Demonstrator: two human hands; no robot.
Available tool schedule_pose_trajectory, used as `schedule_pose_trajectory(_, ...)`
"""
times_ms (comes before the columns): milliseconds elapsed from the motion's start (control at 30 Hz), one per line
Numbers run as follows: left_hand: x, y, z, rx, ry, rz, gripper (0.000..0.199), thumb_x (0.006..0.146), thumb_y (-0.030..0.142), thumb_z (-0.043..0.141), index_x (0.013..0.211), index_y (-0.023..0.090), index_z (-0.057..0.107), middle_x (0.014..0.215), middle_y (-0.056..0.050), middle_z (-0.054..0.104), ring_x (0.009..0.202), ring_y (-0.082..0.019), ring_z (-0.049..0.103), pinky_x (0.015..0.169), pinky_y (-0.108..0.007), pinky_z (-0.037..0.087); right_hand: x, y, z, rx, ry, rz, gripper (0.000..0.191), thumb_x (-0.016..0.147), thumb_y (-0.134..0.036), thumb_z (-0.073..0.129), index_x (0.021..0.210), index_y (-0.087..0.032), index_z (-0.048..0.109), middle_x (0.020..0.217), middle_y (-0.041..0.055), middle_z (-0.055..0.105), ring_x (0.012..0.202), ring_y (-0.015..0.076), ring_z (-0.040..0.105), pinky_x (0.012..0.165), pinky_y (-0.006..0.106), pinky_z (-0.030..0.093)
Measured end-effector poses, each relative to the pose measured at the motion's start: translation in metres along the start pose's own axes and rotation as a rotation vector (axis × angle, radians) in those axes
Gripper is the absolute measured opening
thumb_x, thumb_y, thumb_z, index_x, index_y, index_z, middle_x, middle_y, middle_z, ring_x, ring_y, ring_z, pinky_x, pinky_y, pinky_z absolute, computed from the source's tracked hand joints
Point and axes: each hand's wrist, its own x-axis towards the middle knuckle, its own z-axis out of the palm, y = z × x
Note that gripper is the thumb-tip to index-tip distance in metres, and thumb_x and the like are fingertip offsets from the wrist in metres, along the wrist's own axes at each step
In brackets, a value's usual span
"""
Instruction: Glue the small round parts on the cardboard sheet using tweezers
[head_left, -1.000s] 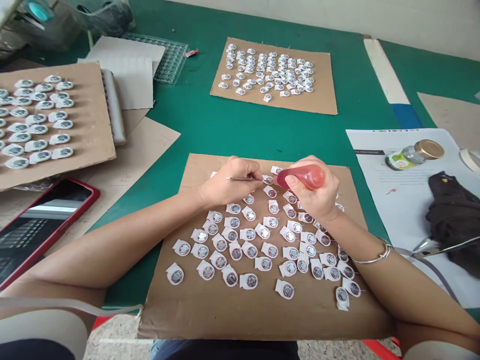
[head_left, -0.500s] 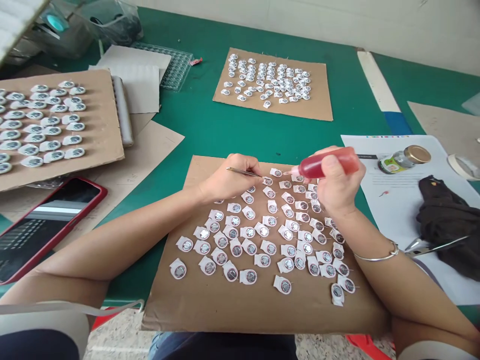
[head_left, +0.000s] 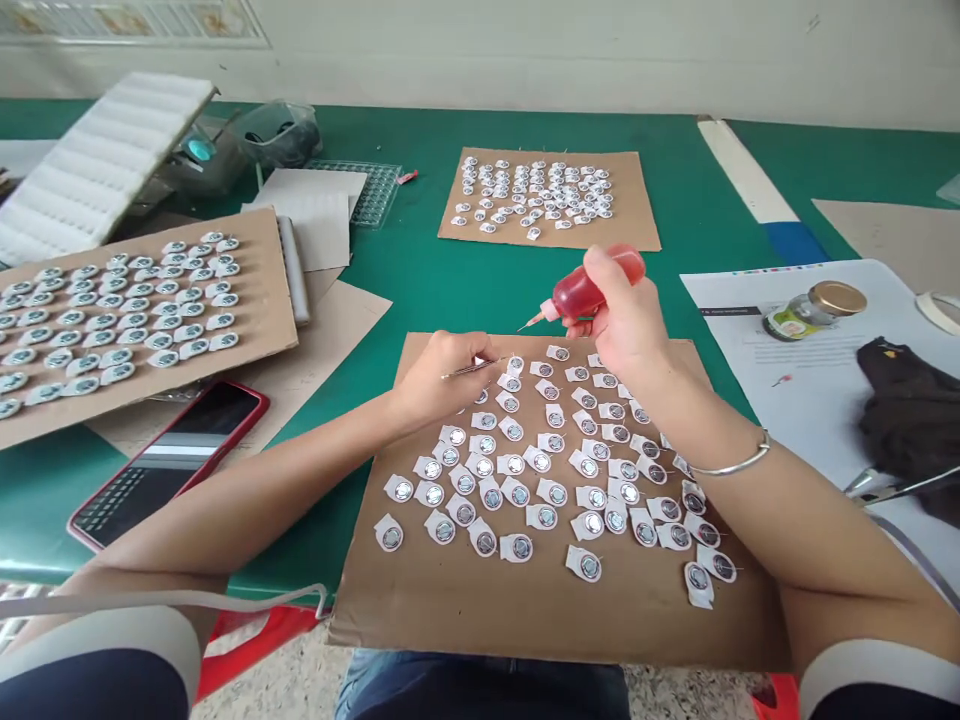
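My right hand [head_left: 626, 320] is closed round a small squeeze bottle [head_left: 596, 285] of red liquid. The bottle is tilted, and its needle tip [head_left: 531, 321] points down to the left, above the far edge of a cardboard sheet [head_left: 450, 620]. My left hand [head_left: 442, 375] rests on the sheet's far left part, fingers pinched on a thin metal tool [head_left: 469, 369]; its exact kind is unclear. Close to those fingertips lies a small white-tabbed round piece with a silvery centre [head_left: 515, 366]. Several similar pieces [head_left: 516, 547] lie spread over the cardboard, some with a fine wire sticking out.
At the back, another cardboard sheet [head_left: 645, 225] carries similar pieces; a third sheet [head_left: 262, 300] is at left. A red-cased phone [head_left: 176, 455] lies below it. On the right are paper [head_left: 720, 330], a gold-lidded jar [head_left: 814, 310], black cloth [head_left: 911, 410] and pliers [head_left: 874, 488].
My right hand has lifted the bottle up and left, its tip now off the pieces. The left hand still pinches the metal tool near the cardboard. The camera view has tilted up.
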Motion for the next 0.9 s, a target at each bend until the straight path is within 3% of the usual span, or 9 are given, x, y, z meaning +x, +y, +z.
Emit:
schedule_pose_trajectory(200, 0.014, -0.003, 0.015, -0.010, -0.038, -0.077, 0.009, 0.073, 0.016, 0.056, 0.066, 0.016, 0.060, 0.063, 0.000, 0.064, 0.053, -0.007, 0.053, 0.044, -0.019, 0.033, -0.009, 0.001, -0.004, -0.042, 0.043, -0.144, 0.027, 0.077, -0.050, 0.058, 0.075, -0.023, 0.054, 0.062, 0.0001, 0.059, 0.053, 0.0130, 0.058, 0.037, 0.022, 0.039)
schedule_pose_trajectory(367, 0.021, 0.003, 0.023, -0.137, -0.104, -0.060, 0.010, 0.076, 0.016, 0.054, 0.072, 0.016, 0.063, 0.070, -0.001, 0.066, 0.059, -0.008, 0.057, 0.048, -0.020, 0.037, -0.006, -0.001, -0.013, -0.071, 0.110, -0.226, 0.027, 0.080, -0.050, 0.055, 0.072, -0.024, 0.053, 0.061, 0.0003, 0.058, 0.053, 0.0139, 0.058, 0.038, 0.025, 0.039)
schedule_pose_trajectory(500, 0.024, 0.001, 0.017, -0.167, -0.056, -0.056, 0.010, 0.077, 0.020, 0.054, 0.073, 0.016, 0.063, 0.075, -0.002, 0.067, 0.062, -0.009, 0.058, 0.051, -0.020, 0.039, -0.005, 0.000, -0.016, -0.099, 0.105, -0.304, 0.030, 0.081, -0.052, 0.053, 0.076, -0.022, 0.050, 0.062, -0.0001, 0.055, 0.057, 0.0169, 0.060, 0.038, 0.026, 0.040)
schedule_pose_trajectory(700, 0.030, -0.015, 0.006, -0.108, -0.020, -0.102, 0.010, 0.074, 0.022, 0.056, 0.073, 0.016, 0.064, 0.074, -0.003, 0.068, 0.062, -0.011, 0.059, 0.049, -0.020, 0.039, -0.002, 0.004, -0.018, -0.159, 0.093, -0.353, 0.029, 0.081, -0.054, 0.052, 0.080, -0.025, 0.049, 0.066, 0.0016, 0.056, 0.057, 0.0197, 0.060, 0.038, 0.030, 0.041)
schedule_pose_trajectory(900, 0.049, -0.014, 0.024, -0.292, -0.057, -0.138, 0.011, 0.075, 0.026, 0.058, 0.076, 0.016, 0.063, 0.075, -0.003, 0.067, 0.063, -0.010, 0.059, 0.050, -0.021, 0.042, -0.001, -0.001, -0.016, -0.062, 0.147, -0.343, 0.026, 0.079, -0.048, 0.055, 0.077, -0.023, 0.051, 0.059, 0.0008, 0.055, 0.051, 0.0180, 0.059, 0.037, 0.028, 0.040)
